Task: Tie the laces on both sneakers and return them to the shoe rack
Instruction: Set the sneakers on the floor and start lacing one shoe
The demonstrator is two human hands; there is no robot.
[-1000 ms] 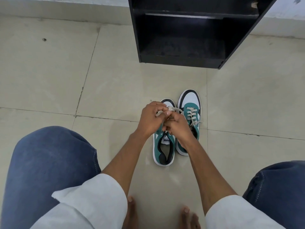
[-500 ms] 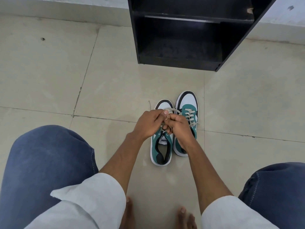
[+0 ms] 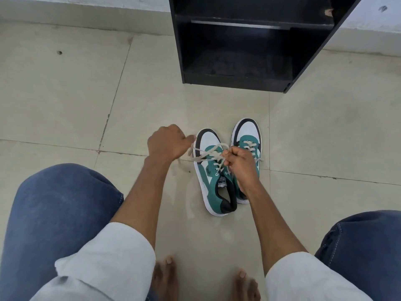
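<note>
Two teal, white and black sneakers stand side by side on the tiled floor, toes pointing away from me. The left sneaker has its beige lace stretched out across it. My left hand is closed on one end of that lace, pulled out to the left of the shoe. My right hand pinches the other part of the lace above the tongue and partly covers the right sneaker, whose laces run up its front. The black shoe rack stands open just beyond the shoes.
My knees in blue jeans flank the shoes on both sides, and my bare feet rest on the floor near the bottom edge. A white wall base runs behind the rack. Bare floor tiles spread to the left and right.
My hands were together over the left sneaker's lace. Now my left hand has pulled out to the left, drawing the lace taut, while my right hand stays over the shoe.
</note>
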